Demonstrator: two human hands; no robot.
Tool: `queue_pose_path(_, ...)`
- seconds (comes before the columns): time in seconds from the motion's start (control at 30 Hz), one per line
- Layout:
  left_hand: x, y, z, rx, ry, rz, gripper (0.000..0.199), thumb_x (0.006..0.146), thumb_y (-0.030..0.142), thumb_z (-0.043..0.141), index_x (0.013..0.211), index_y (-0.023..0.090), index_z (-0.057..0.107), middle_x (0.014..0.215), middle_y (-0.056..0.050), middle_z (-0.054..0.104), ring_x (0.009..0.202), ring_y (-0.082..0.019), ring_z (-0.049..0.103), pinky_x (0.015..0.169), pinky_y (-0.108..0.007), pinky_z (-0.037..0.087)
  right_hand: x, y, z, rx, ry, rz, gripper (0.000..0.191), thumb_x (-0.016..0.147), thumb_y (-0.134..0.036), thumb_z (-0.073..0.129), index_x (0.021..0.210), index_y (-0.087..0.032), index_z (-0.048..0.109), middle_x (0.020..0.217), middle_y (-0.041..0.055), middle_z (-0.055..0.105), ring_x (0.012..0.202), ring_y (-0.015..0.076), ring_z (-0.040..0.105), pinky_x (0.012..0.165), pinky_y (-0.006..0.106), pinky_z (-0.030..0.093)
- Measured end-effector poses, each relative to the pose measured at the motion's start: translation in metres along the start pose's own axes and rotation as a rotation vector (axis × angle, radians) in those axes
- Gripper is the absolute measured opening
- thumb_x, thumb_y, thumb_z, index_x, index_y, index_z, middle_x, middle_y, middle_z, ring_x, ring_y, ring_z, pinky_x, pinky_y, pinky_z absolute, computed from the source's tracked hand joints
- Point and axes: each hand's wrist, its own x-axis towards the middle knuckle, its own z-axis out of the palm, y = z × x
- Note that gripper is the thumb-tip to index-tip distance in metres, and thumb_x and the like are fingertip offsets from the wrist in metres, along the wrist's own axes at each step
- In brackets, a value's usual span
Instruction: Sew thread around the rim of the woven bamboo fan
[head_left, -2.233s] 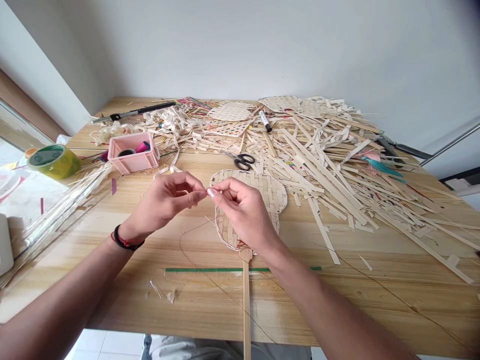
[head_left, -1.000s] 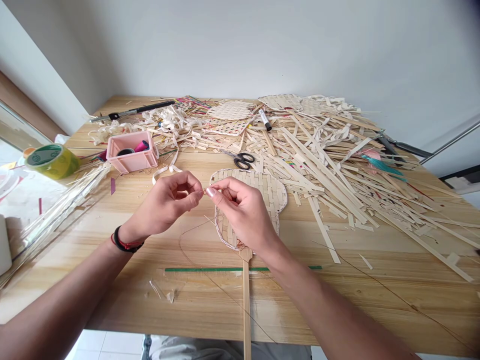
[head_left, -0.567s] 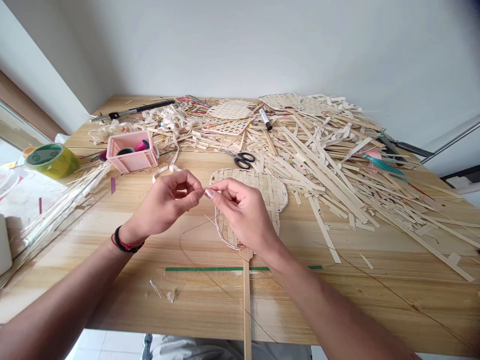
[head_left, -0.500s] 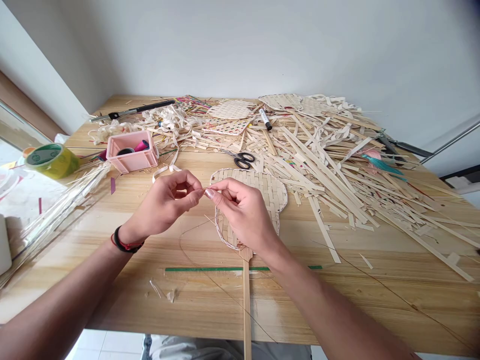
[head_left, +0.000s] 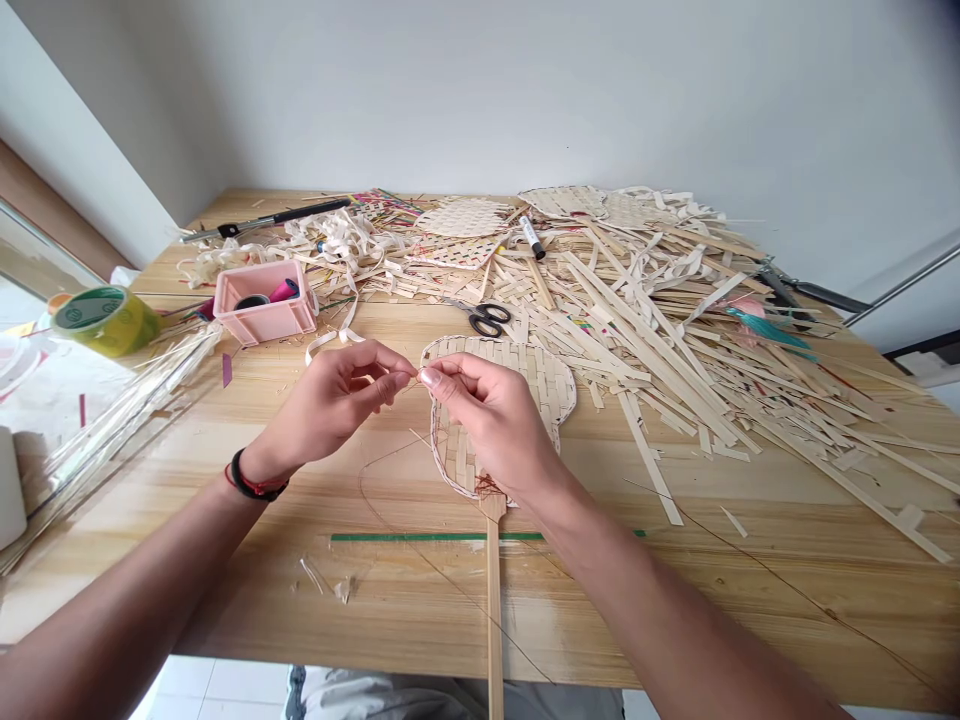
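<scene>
My left hand (head_left: 349, 400) and my right hand (head_left: 487, 405) meet fingertip to fingertip, both pinched on a fine brown thread, of which only a speck shows between them. Under my right hand lies a woven bamboo-strip fan (head_left: 551, 385) with a bound, scalloped edge, partly covered by that hand. Its flat wooden handle (head_left: 493, 600) points toward me past the table edge. Reddish-brown thread stitching (head_left: 489, 487) sits where handle and woven part join. A loose length of brown thread (head_left: 450, 592) curves over the table left of the handle.
Black-handled scissors (head_left: 489, 320) lie beyond the fan. A pink basket (head_left: 266, 322) holds spools, beside a yellow-green tape roll (head_left: 105, 320). Bamboo strips (head_left: 645, 350) are heaped at right, with a marker (head_left: 532, 238) behind. A green strip (head_left: 420, 538) passes beneath the handle.
My pinched fingertips have shifted slightly to the right. My right hand has moved a little, showing more of the stitching at the handle joint. The fan looks unmoved.
</scene>
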Motion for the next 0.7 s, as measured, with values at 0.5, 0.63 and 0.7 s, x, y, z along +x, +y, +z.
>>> queue_pose_path(0.5, 0.0018, 0.0010, -0.0015, -0.103, 0.034, -0.028, 0.011, 0.083, 0.026, 0.085, 0.082, 0.016, 0.081, 0.074, -0.003, 0.072, 0.065, -0.011, 0.059, 0.058, -0.021, 0.050, -0.0007, 0.0009, 0.0012, -0.068, 0.026, -0.025, 0.027, 0.096, -0.044, 0.071, 0.094, -0.017, 0.074, 0.069, -0.0024, 0.052, 0.061, 0.0117, 0.039, 0.052, 0.028, 0.029)
queue_pose_path(0.63, 0.0023, -0.0002, -0.0011, -0.103, 0.042, -0.030, 0.011, 0.083, 0.026, 0.086, 0.082, 0.016, 0.081, 0.074, -0.003, 0.072, 0.064, -0.010, 0.059, 0.058, -0.020, 0.050, -0.0018, 0.0008, 0.0024, -0.060, 0.017, -0.025, 0.026, 0.096, -0.044, 0.071, 0.093, -0.018, 0.074, 0.066, -0.0037, 0.049, 0.059, 0.0115, 0.037, 0.051, 0.028, 0.027)
queue_pose_path(0.7, 0.0021, -0.0002, -0.0005, -0.108, 0.042, -0.034, 0.013, 0.082, 0.027, 0.087, 0.082, 0.016, 0.081, 0.074, -0.003, 0.072, 0.064, -0.010, 0.060, 0.058, -0.020, 0.051, -0.0021, 0.0006, 0.0029, -0.058, 0.013, -0.023, 0.026, 0.096, -0.044, 0.071, 0.093, -0.018, 0.073, 0.065, -0.0044, 0.047, 0.059, 0.0111, 0.036, 0.051, 0.028, 0.026)
